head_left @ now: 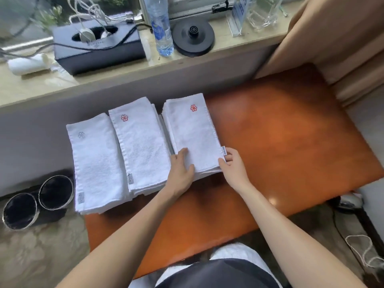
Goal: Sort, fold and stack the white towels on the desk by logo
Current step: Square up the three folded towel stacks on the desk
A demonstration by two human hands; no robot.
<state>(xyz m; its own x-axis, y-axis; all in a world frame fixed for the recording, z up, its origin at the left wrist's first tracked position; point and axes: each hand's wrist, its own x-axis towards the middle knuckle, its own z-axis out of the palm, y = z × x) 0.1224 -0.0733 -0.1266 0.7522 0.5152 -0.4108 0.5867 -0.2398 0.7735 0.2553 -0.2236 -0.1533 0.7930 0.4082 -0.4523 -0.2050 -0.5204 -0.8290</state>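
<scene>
On the orange desk [280,142]: I see three stacks of folded white towels side by side, long sides running away from me
Left stack [97,167]: grey flower logo [81,135] on the far end of the top towel; its near end hangs a bit over the desk edge
Middle stack [143,146]: darker red logo [124,117], right up against the left stack
Right stack [193,138]: bright orange-red logo [193,108], just beside the middle stack, with a thin gap between them
Left hand [181,169]: lying flat on the near left part of the right stack, fingers straight, not gripping anything
Right hand [232,165]: fingers curled around the near right corner of the right stack, thumb along the towel edge, index finger touching the little side tag [224,150]; from my end I can't tell how many layers it has hold of
Windowsill [124,73] behind the desk: black tissue box [97,48], water bottle [161,23], round black kettle base [193,36], and a rolled towel [27,65] off to the left
Floor on the left: two round black bins [56,192] touching each other
</scene>
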